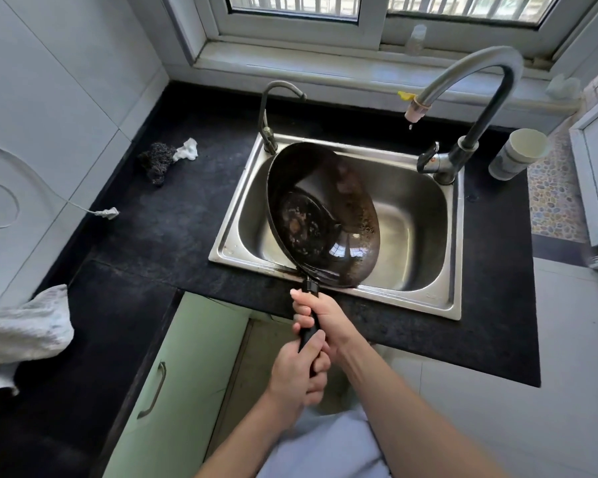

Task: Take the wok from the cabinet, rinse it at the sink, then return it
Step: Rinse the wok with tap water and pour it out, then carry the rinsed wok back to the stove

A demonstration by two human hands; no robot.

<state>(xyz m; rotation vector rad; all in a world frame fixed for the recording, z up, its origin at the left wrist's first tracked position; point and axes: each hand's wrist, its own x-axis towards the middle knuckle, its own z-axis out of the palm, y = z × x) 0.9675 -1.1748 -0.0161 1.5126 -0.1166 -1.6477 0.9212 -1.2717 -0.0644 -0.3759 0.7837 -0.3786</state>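
A dark, stained wok (325, 215) is tilted on its side over the steel sink (425, 236), its inside facing right and a little water pooled low in it. Both hands grip its black handle above the counter's front edge. My right hand (320, 317) holds the handle close to the pan. My left hand (299, 374) holds the handle's end, nearer my body. The tall grey faucet (477, 94) arches over the sink with a single drop under its spout. Below the counter, an open cabinet space (256, 367) shows beside a pale green door (173, 381).
A smaller tap (268, 108) stands at the sink's back left corner. On the black counter lie a steel scourer (156, 162) and a white scrap (187, 150). A paper cup (518, 153) lies at the right, and a white cloth (21, 329) at the left.
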